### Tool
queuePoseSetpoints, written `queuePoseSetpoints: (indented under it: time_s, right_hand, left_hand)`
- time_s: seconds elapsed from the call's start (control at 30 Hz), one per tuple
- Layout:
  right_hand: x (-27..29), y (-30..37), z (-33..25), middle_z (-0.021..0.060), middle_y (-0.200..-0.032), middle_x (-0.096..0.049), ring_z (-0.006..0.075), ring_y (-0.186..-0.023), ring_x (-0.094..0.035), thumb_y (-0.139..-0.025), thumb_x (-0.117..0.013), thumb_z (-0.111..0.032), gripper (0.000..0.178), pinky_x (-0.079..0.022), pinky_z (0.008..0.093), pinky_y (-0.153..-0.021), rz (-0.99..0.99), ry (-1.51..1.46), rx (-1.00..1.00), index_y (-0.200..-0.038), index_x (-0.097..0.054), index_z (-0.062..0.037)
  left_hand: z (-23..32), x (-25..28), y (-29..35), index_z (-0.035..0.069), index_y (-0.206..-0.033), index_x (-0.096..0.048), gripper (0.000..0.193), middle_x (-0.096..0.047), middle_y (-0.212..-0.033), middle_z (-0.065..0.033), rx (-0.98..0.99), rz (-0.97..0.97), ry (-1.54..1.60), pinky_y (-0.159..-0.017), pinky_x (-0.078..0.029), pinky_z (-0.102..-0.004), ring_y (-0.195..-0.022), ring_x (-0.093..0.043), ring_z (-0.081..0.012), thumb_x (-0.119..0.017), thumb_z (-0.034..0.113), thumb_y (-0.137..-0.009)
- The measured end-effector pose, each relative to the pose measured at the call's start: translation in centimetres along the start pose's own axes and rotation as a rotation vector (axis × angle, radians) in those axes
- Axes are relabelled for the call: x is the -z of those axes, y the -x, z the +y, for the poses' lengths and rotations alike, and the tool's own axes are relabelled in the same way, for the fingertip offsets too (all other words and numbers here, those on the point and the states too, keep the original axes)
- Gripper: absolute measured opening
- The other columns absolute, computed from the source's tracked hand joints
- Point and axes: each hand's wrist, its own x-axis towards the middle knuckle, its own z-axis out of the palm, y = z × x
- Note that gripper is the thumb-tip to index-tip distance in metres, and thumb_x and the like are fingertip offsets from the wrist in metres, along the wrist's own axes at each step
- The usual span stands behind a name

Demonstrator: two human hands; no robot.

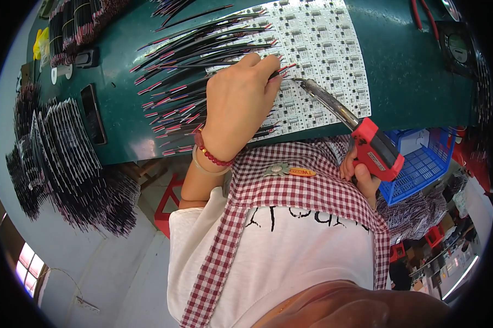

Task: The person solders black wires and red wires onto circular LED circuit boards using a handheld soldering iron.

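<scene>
My left hand [236,101] reaches over a white panel of small circuit boards [328,60], its fingers pinched on a black cable. Red wire ends of that cable [286,69] poke out past my fingertips above the panel. My right hand [362,177] is wrapped round the red and black handle of a soldering iron [375,150]. The iron's thin tip points left, close to the wire ends; I cannot tell whether it touches a board. Rows of black cables with red and white ends [172,101] lie across the panel's left part and the table.
A phone [93,113] lies on the green table [129,123]. Cable bundles [66,142] hang over the left edge; more bundles [77,24] are stacked at the far left. A blue basket [421,164] stands below the right edge, and a black round-faced device [459,49] sits far right.
</scene>
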Motion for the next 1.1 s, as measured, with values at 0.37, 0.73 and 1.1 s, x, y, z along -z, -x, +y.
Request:
queuePoseSetpoints:
  time_s: [0.37, 0.73, 1.1]
  right_hand:
    - [0.06, 0.24, 0.1, 0.0049, -0.067, -0.045, 0.0119, -0.057, -0.044, -0.089, -0.055, -0.019, 0.041, -0.04, 0.0264, -0.055, -0.038, -0.029, 0.031, -0.119, -0.042, 0.0053]
    - [-0.17, 0.07, 0.1, 0.0033, -0.067, -0.045, 0.0108, -0.057, -0.042, -0.088, -0.056, -0.018, 0.039, -0.039, 0.0258, -0.054, -0.05, 0.011, 0.015, -0.117, -0.042, 0.0043]
    - [-0.75, -0.1, -0.19, 0.0039, -0.059, -0.045, 0.011, -0.047, -0.043, -0.083, -0.064, -0.039, 0.064, -0.04, 0.0253, -0.046, 0.072, 0.024, 0.083, -0.119, -0.04, 0.0073]
  left_hand:
    - [0.03, -0.15, 0.09, 0.006, -0.079, -0.057, 0.01, -0.054, -0.069, -0.0076, -0.005, 0.014, -0.033, -0.05, -0.041, -0.0363, -0.058, -0.055, -0.0271, -0.063, 0.013, -0.077]
    - [0.16, -0.41, 0.18, 0.007, -0.077, -0.056, 0.01, -0.054, -0.067, -0.0063, -0.025, 0.045, -0.069, -0.05, -0.042, -0.0355, -0.058, -0.056, -0.0262, -0.063, 0.014, -0.076]
    - [0.25, -0.34, 0.26, 0.007, -0.078, -0.057, 0.01, -0.054, -0.068, -0.0058, -0.03, 0.046, -0.099, -0.05, -0.042, -0.0353, -0.058, -0.056, -0.026, -0.064, 0.014, -0.076]
